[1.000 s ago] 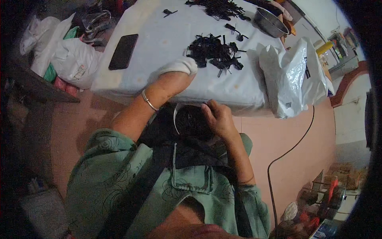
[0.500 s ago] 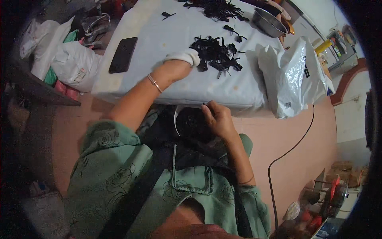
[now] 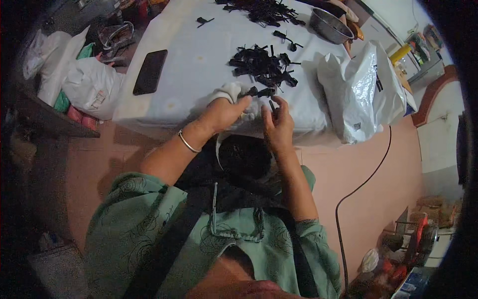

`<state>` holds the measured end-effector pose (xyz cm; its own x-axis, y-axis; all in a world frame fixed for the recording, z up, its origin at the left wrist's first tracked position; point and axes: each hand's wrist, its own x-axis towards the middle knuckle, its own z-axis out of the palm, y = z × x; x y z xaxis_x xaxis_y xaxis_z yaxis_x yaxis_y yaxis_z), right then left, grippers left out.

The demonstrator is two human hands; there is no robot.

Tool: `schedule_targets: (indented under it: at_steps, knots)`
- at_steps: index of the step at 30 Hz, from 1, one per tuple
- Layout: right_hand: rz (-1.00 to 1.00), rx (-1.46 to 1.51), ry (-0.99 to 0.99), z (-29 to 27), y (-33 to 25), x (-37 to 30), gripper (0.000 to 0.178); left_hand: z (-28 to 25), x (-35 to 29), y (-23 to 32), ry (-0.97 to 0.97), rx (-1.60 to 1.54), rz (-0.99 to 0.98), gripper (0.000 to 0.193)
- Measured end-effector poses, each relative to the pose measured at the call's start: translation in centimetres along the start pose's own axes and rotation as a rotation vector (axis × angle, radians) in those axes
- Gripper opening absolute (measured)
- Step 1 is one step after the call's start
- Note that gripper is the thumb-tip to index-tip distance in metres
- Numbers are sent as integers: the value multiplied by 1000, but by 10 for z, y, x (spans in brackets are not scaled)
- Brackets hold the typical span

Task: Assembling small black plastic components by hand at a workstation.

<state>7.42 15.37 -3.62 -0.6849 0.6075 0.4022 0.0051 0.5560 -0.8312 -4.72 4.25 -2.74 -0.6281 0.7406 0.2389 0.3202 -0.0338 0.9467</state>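
My left hand (image 3: 225, 110), its fingers partly covered in white cloth, pinches a small black part with short stubs (image 3: 264, 92) above the near edge of the table. Close beside it on the right, my right hand (image 3: 279, 123) is closed in a pinch on a short, thin dark piece (image 3: 272, 105), whose kind I cannot make out. Just beyond both hands lies a heap of similar black parts (image 3: 264, 64). Below them, at my lap, is a dark round opening with a pale rim (image 3: 218, 149); its contents are too dark to tell.
A larger black heap (image 3: 269, 11) lies at the table's far side, near a metal bowl (image 3: 330, 26). On the left of the white-covered table (image 3: 184, 74) rests a black phone (image 3: 150, 72). A white plastic bag (image 3: 348, 94) stands at the right edge. A black cable (image 3: 361, 184) crosses the floor.
My left hand has come back from the heap toward me with a black part. The right hand has risen from the table's edge to meet it.
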Motion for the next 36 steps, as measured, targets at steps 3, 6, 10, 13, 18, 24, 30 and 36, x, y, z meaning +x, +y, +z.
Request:
schedule_targets:
  at_steps: [3,6,10,13,18,24,30,36]
  knots:
    - [41,-142,-23,-2,2,11,29,6,-8,13,-18,244,19,26]
    - [-125,-435,12,-6,8,21,28,8,-13,10,71,379,242,25]
    - [-37,-321,-78,-11,-4,11,18,-11,-20,21,-21,142,16,30]
    - [-85,-69,-153,-11,-23,-7,22,-9,-23,22,-92,-71,-80,30]
    - [-360,-12,-227,2,-24,-12,30,9,-31,20,-20,-411,-39,30]
    - [-503,-166,-149,0,-32,-19,24,3,-40,19,-96,-456,-92,31]
    - [-590,-305,-194,-9,-41,-20,25,4,-50,43,-75,-291,73,32]
    - [-566,-30,-234,-19,-44,-28,21,-2,-46,33,-326,-533,-176,28]
